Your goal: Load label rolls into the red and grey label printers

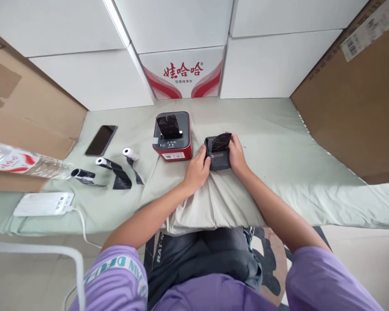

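A small dark grey portable printer (219, 160) sits on the cloth between my two hands. A strip of glossy black paper (221, 141) stands up out of its top. My left hand (197, 169) grips the printer's left side, thumb near the front. My right hand (237, 153) is closed around the right side, its fingertips by the end of the black strip; whether they touch the strip I cannot tell. Just left stands a larger red and black printer (177, 151), also with a black strip (169, 126) rising from its slot.
Left on the green cloth (266, 125) lie small black-and-white paper rolls (104, 163), a phone (101, 140), a white power bank (44, 204) with a cable, and a water bottle (26, 162). White boxes (181, 71) line the back; cardboard cartons (353, 103) flank both sides.
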`<state>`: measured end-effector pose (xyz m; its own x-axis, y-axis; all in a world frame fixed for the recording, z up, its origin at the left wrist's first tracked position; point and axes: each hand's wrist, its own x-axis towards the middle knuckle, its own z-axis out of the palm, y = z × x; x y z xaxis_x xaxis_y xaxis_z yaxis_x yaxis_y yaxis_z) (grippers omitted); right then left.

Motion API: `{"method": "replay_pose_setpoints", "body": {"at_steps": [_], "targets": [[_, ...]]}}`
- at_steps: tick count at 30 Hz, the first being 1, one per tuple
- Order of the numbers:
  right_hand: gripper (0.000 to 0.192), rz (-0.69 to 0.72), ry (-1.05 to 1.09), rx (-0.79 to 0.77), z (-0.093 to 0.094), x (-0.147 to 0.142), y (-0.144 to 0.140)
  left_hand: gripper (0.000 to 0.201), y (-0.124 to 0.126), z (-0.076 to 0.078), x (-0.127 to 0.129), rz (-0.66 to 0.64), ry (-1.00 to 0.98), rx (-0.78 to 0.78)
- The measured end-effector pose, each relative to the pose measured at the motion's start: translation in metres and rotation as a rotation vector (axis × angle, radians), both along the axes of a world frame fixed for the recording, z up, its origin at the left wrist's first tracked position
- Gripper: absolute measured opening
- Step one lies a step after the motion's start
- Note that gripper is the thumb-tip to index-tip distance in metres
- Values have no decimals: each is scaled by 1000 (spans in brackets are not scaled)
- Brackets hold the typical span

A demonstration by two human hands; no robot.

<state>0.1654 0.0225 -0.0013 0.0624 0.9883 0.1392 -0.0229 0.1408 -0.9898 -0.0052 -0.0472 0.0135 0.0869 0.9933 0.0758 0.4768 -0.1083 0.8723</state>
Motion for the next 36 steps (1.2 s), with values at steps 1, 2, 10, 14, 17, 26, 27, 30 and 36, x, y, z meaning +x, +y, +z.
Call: {"method": "replay_pose_setpoints", "body": {"at_steps": [1,2,10,14,17,26,27,30,36], "targets": [[44,-7,-5,-7,-1,1,0,65,-2,-1,1,6,14,7],[45,-12,-10,-15,-2,2,-1,64,-4,-2,1,11,29,16],[52,-37,-67,-17,-5,2,-5,62,-4,-6,-2,4,176,63],[56,-70,-118,0,-4,2,-7,59,1,0,-4,-47,259,54],[57,-73,-145,-17,-4,1,-8,56,5,2,-6,-52,288,46],[54,-47,-192,-17,-5,4,-4,58,0,-17,-3,-19,260,120],[51,-59,-195,-4,-4,4,-6,58,-2,-19,-3,-17,248,133],[40,-151,-185,45,3,4,-16,60,-6,-19,-3,-19,226,162],[30,-235,-182,160,16,-3,-36,64,-6,-17,-5,-69,193,187]]}}
